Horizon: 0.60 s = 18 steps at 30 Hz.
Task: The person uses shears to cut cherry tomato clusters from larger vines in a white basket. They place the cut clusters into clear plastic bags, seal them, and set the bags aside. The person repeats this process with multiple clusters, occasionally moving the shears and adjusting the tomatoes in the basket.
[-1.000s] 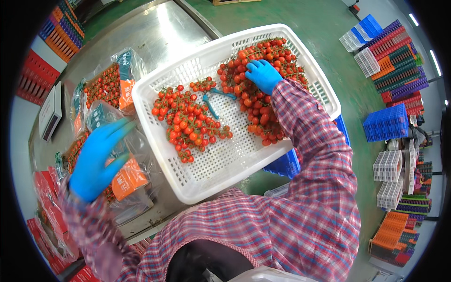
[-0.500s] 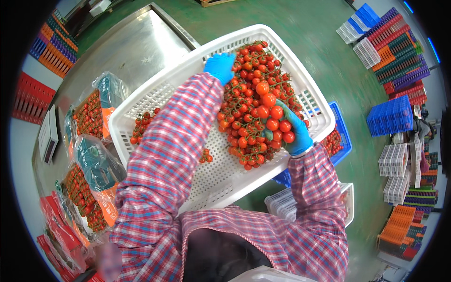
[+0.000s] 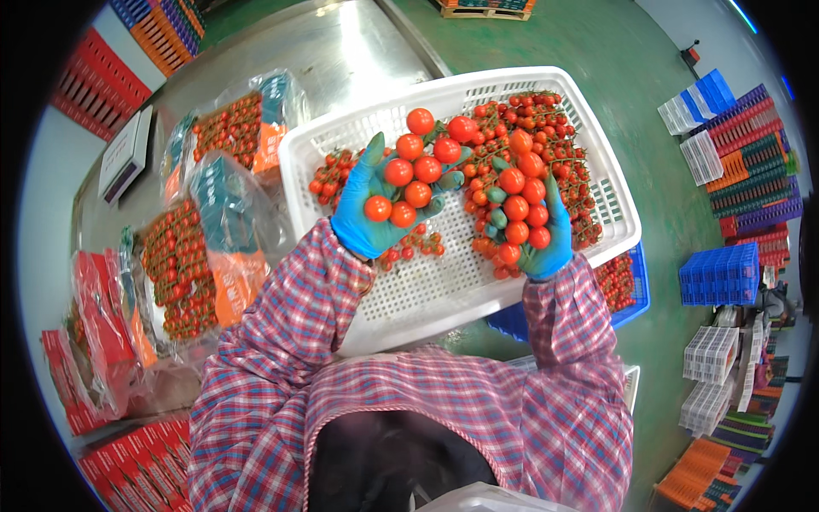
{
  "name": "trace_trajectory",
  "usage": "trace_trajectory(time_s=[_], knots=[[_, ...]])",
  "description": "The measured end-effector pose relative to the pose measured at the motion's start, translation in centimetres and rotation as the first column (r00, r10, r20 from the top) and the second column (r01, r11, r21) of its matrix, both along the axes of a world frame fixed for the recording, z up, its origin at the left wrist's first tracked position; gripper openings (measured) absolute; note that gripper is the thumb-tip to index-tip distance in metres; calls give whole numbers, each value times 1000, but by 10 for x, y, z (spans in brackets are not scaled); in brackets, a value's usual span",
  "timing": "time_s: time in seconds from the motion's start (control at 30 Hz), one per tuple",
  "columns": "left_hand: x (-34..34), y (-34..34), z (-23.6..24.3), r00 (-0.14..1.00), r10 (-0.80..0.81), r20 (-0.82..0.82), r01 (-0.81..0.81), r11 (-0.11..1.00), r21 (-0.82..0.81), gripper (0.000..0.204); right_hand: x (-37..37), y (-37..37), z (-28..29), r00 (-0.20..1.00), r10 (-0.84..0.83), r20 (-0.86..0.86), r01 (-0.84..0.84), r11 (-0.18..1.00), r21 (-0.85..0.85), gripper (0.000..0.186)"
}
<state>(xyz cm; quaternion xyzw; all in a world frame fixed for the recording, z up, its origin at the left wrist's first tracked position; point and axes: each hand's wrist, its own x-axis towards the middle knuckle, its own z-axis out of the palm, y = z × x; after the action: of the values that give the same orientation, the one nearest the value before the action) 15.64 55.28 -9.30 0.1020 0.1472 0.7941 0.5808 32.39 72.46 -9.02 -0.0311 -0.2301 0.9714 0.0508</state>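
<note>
My left hand [image 3: 363,209], in a blue glove with darkened fingers, holds up a vine of cherry tomatoes [image 3: 415,171] resting across its palm and fingers. In my right hand [image 3: 550,235], gloved alike, is a second vine of cherry tomatoes [image 3: 516,196], its fruit hanging in a double row over the fingers. Both hands are above a white perforated crate [image 3: 426,294]. A large heap of tomatoes on the vine [image 3: 572,141] fills the crate's right part. Smaller clusters [image 3: 333,175] lie at its left, partly behind my left hand.
Left of the crate, clear bags of tomatoes [image 3: 175,264] lie on a metal table [image 3: 281,55], near a white box [image 3: 126,154]. A blue crate [image 3: 631,299] with tomatoes stands below on the right. Red cartons [image 3: 141,465] sit lower left; stacked coloured crates [image 3: 721,277] line the right wall.
My left hand has come back from the heap's far side and now holds a vine of tomatoes, palm up. My right hand still holds its vine. The whole view has shifted.
</note>
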Motion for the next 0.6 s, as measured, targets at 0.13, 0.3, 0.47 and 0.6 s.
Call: trace_trajectory(time_s=[0.13,0.3,0.47,0.6], knots=[[4,-88,17,995,93,-25,-93,996,-6,62,-36,-52,4,988,153,-16,-153,988,-13,65],[-8,-280,50,746,44,-665,-216,960,-179,53,-62,-168,14,959,69,274,-146,951,274,62],[-48,-532,81,31,-102,-994,-702,706,-95,64,-114,-300,40,875,426,229,-420,435,796,64],[-114,-721,82,-68,-455,-888,-924,365,-116,66,-169,-412,83,831,553,66,-173,145,974,54]])
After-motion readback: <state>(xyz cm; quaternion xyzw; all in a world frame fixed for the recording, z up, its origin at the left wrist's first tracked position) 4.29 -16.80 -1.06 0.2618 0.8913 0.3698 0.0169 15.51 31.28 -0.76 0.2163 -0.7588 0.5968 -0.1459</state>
